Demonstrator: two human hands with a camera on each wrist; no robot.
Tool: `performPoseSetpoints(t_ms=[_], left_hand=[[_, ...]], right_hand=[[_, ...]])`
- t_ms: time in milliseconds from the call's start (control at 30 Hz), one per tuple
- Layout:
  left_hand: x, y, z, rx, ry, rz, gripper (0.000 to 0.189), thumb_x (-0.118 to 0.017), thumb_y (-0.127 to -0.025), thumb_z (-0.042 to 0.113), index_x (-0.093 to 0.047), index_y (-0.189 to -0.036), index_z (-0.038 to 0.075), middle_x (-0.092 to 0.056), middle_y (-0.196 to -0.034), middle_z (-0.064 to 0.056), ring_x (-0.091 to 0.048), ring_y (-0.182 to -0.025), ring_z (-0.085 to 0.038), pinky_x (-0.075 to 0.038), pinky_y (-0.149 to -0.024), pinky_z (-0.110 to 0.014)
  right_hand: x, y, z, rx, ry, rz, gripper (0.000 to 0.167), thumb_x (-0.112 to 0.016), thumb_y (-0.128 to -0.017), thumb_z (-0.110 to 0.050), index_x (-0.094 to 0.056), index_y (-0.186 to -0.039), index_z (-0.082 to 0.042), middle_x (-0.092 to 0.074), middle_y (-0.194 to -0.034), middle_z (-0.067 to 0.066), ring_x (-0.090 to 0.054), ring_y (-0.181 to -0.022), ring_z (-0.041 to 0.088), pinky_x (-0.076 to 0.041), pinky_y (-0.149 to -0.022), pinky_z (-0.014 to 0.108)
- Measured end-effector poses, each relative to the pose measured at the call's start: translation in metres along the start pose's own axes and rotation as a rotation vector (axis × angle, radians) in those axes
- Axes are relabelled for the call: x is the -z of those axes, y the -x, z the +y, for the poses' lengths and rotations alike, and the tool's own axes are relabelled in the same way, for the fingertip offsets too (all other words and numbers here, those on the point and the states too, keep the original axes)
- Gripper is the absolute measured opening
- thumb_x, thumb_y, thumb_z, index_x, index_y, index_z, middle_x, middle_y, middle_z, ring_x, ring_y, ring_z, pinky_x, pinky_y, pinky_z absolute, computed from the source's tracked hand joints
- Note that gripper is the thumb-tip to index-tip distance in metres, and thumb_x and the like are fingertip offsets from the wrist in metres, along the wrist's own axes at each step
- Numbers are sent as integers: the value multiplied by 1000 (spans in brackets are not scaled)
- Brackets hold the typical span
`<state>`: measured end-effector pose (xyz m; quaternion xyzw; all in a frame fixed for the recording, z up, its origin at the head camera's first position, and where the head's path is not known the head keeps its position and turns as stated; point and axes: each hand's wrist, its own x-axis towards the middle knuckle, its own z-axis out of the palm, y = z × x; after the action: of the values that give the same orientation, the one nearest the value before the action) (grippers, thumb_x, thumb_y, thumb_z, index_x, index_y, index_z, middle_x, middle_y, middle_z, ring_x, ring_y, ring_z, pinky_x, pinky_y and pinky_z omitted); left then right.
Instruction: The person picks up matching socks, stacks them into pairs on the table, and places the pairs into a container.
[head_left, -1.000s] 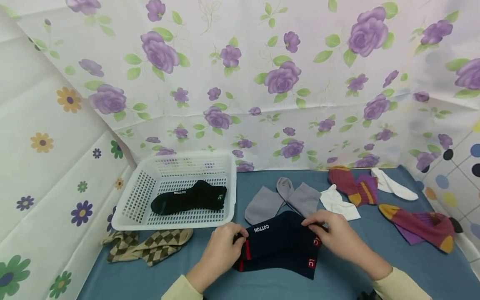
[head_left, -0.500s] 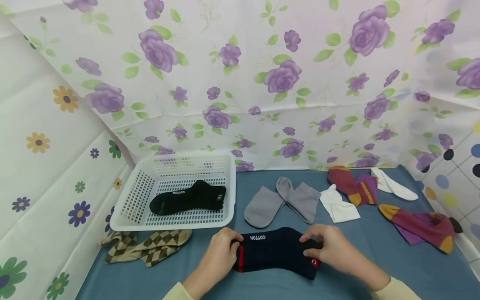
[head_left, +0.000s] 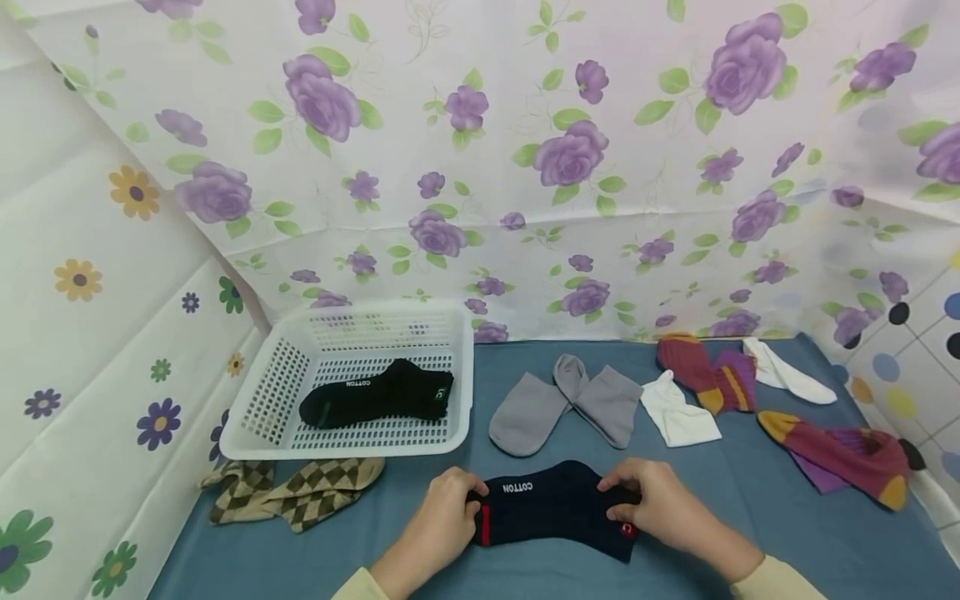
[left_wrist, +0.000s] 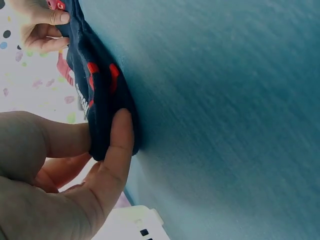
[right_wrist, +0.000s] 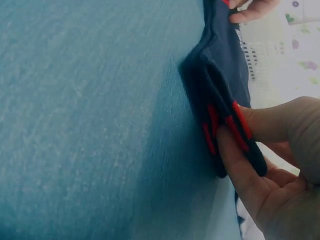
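Note:
In the head view a pair of navy socks (head_left: 551, 510) lies stacked at the front middle, with white lettering, a red toe stripe and red cuff marks. My left hand (head_left: 448, 515) pinches the toe end; the left wrist view shows the navy toe (left_wrist: 102, 125) between thumb and fingers. At the cuff end, my right hand (head_left: 654, 510) pinches the upper sock. In the right wrist view two layered cuffs (right_wrist: 212, 130) show, with a fingertip (right_wrist: 234, 150) in between them. The lower sock is mostly hidden under the upper one.
A white plastic basket (head_left: 462, 417) holding black socks (head_left: 382, 396) stands at the back left. Checkered socks (head_left: 300, 493) lie before it. Grey socks (head_left: 528, 412), white socks (head_left: 678, 412) and maroon-purple socks (head_left: 843, 454) spread to the right on the blue cloth (head_left: 750, 475).
Both hands have brought the upper navy sock down over the lower one, so the two line up. Over the last half second the hands have hardly moved.

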<state>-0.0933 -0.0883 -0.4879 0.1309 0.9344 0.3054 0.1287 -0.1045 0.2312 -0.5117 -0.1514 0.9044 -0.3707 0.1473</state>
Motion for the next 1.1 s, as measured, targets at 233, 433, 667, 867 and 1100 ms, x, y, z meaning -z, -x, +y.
performPoseSetpoints(t_ms=[233, 433, 667, 867, 1100], left_hand=[[0, 5, 3, -70, -146, 102, 11, -65, -85, 7, -69, -92, 14, -59, -96, -1, -58, -88, -16, -52, -67, -31], [-8, 15, 16, -356, -382, 289, 7, -66, -86, 15, -70, -91, 14, -57, -93, 2, -54, -79, -9, -51, -63, -22], [-18, 8, 12, -250, -373, 77, 12, -67, -86, 17, -67, -98, 13, -52, -88, 2, -47, -77, -9, -47, -60, -22], [-17, -1, 3, -141, -246, 13, 20, -72, -82, 17, -66, -101, 14, -53, -91, 2, -47, -80, -10, -47, -66, -24], [-14, -4, -3, -112, -163, -30, 23, -75, -79, 19, -66, -100, 17, -53, -94, 3, -47, -82, -8, -47, -66, -24]], right_hand=[[7, 2, -14, 34, 186, -3, 21, -79, -74, -25, -68, -92, -26, -61, -95, -13, -59, -86, 7, -51, -70, 28], [4, 4, -37, 73, 343, 99, 18, -77, -76, -34, -60, -83, -33, -51, -91, -18, -53, -85, 3, -50, -70, 27], [-11, 6, -25, 231, 317, -49, 26, -73, -81, -31, -63, -104, -35, -51, -100, -13, -49, -88, 6, -48, -70, 24], [-14, 7, -11, 187, 317, -88, 28, -72, -81, -35, -63, -108, -36, -50, -104, -14, -46, -92, 6, -48, -71, 24], [-12, 7, -9, 210, 257, -87, 24, -70, -82, -37, -63, -106, -34, -51, -104, -16, -48, -92, 6, -48, -70, 23]])
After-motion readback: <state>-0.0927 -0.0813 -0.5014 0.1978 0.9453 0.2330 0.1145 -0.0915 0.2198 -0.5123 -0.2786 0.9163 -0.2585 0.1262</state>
